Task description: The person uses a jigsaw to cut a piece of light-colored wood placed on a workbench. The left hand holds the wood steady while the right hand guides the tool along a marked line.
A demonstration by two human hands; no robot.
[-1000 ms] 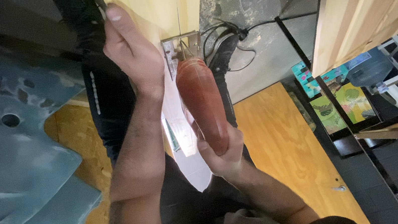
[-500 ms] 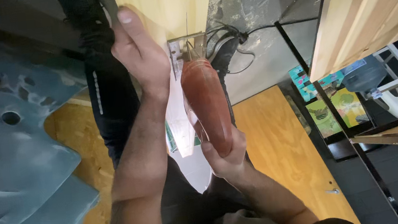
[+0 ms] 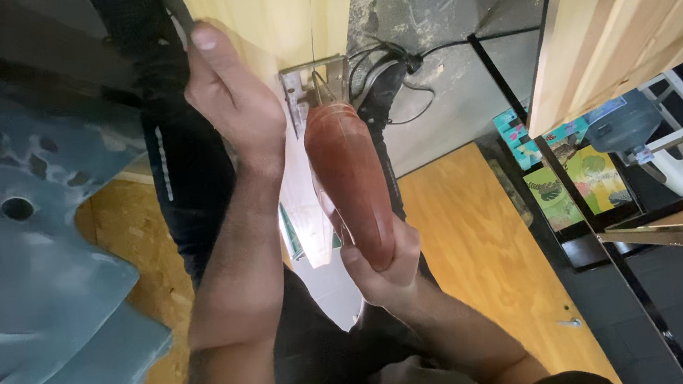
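My right hand [image 3: 386, 269] grips the rear of a red power saw [image 3: 348, 178], a jigsaw whose metal foot plate [image 3: 312, 83] rests on a pale wooden board [image 3: 267, 10]. A thin cut line runs up the board ahead of the blade. My left hand [image 3: 231, 101] lies flat on the board just left of the saw, thumb stretched up along the board's edge. The blade itself is hidden by the saw body.
Blue-grey painted cut-out panels [image 3: 12, 267] lie at the left. A black cable [image 3: 396, 72] loops on the grey floor beyond the saw. Another wooden board [image 3: 632, 9] slants at the upper right. A black shelf with colourful boxes [image 3: 569, 168] stands right. Plywood flooring [image 3: 480, 262] lies below.
The saw has moved a little further up along the board, and my left hand has shifted up with it. My right hand keeps its grip.
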